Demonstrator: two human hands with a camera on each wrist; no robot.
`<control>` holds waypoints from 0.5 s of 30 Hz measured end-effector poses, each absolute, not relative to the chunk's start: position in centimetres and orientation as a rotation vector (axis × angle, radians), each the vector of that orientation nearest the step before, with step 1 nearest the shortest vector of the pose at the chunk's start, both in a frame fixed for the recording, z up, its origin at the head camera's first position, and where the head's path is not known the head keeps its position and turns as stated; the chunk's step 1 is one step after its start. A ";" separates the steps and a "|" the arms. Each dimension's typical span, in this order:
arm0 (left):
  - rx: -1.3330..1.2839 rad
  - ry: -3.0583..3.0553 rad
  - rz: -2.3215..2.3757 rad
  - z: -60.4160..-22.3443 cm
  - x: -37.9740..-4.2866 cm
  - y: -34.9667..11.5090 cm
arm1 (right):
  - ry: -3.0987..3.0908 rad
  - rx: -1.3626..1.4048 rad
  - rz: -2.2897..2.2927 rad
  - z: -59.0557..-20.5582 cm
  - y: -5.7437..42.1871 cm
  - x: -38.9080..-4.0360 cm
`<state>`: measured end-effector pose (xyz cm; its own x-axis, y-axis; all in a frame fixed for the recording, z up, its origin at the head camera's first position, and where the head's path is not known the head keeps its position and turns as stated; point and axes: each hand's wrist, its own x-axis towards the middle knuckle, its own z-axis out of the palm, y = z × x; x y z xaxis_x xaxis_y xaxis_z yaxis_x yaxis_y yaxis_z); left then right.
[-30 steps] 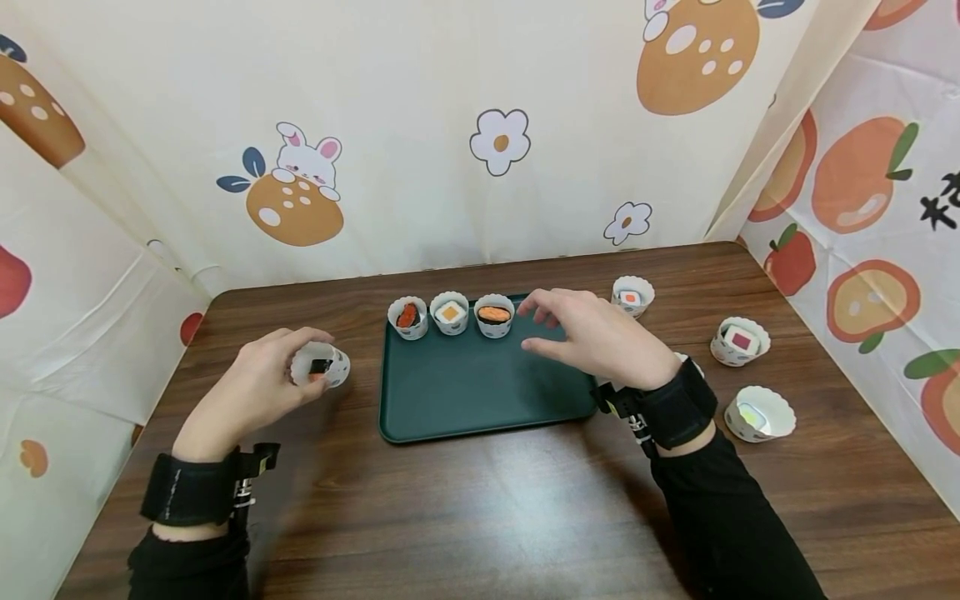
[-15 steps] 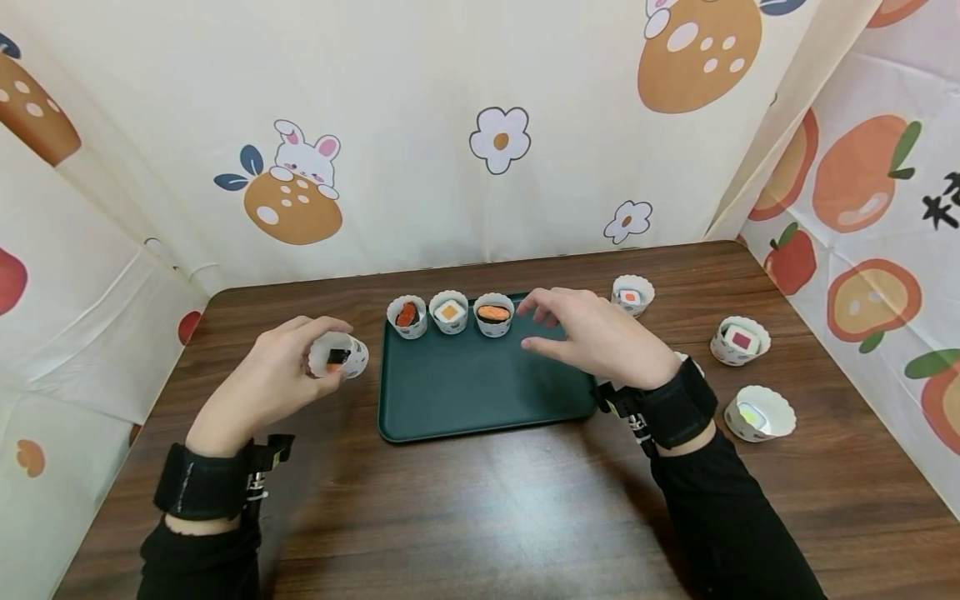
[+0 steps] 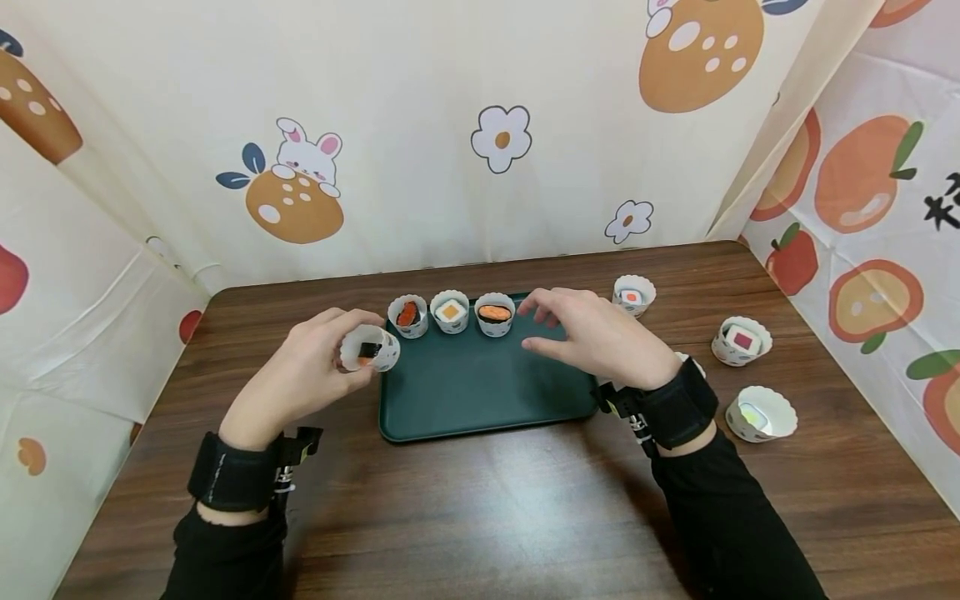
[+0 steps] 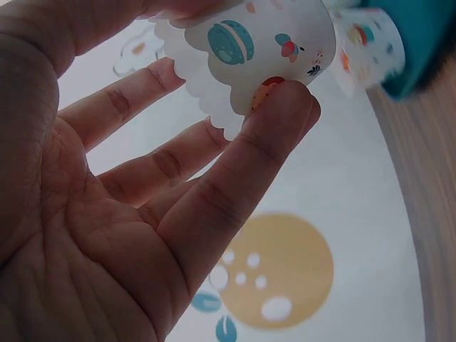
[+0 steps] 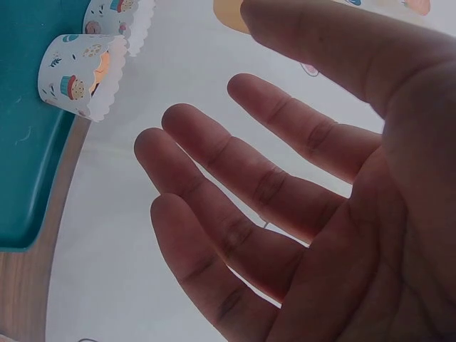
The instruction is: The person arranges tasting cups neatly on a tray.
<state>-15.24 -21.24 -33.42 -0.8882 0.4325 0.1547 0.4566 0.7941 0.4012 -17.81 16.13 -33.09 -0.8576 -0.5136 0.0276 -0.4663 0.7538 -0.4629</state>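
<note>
My left hand (image 3: 303, 371) pinches a white scalloped paper cup (image 3: 386, 355) by its sides, over the left edge of the dark green tray (image 3: 480, 392). The cup is tilted, and a toy sushi piece with a black band lies inside. Printed pictures show on its wall in the left wrist view. Along the tray's back edge stand three paper cups: one with red-topped sushi (image 3: 408, 315), one with a white-and-yellow piece (image 3: 450, 312), one with orange-topped sushi (image 3: 494, 314). Over the tray's right part hovers my right hand (image 3: 600, 333), fingers loosely bent and holding nothing.
On the brown table (image 3: 465, 517) to the right are a cup with an orange-centred piece (image 3: 632, 296), a cup with a dark-red-centred piece (image 3: 741, 341) and a cup with a pale green piece (image 3: 761, 414). Another cup is mostly hidden behind the right wrist. Printed curtains border the table.
My left hand has carried its paper cup rightward, from the bare table to the tray's left edge. My right hand has stayed where it was.
</note>
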 end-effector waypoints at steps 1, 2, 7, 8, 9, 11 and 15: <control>-0.740 -2.924 -0.684 -33.4 -15.4 -20.9 | 2.847 -0.800 -0.710 -33.1 16.1 -17.8; -0.754 -2.924 -0.692 -33.4 -15.5 -20.5 | 2.847 -0.801 -0.711 -33.1 16.1 -17.8; -0.813 -2.912 -0.728 -33.3 -16.0 -18.6 | 2.851 -0.804 -0.711 -33.0 16.2 -17.9; -0.823 -2.908 -0.734 -33.3 -16.1 -18.2 | 2.851 -0.803 -0.710 -33.0 16.2 -17.9; -0.835 -2.904 -0.739 -33.3 -16.1 -17.8 | 2.851 -0.803 -0.707 -33.0 16.2 -18.0; -0.874 -2.891 -0.739 -33.4 -16.2 -17.1 | 2.851 -0.802 -0.703 -33.1 16.1 -18.0; -0.964 -2.835 -0.731 -33.9 -16.5 -15.8 | 2.847 -0.802 -0.700 -33.2 16.0 -18.1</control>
<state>-16.46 -15.76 -33.93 -0.8030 0.5606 0.2023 0.5886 0.6925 0.4172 -18.05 16.03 -33.20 -0.8560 -0.5164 0.0261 -0.4696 0.7552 -0.4573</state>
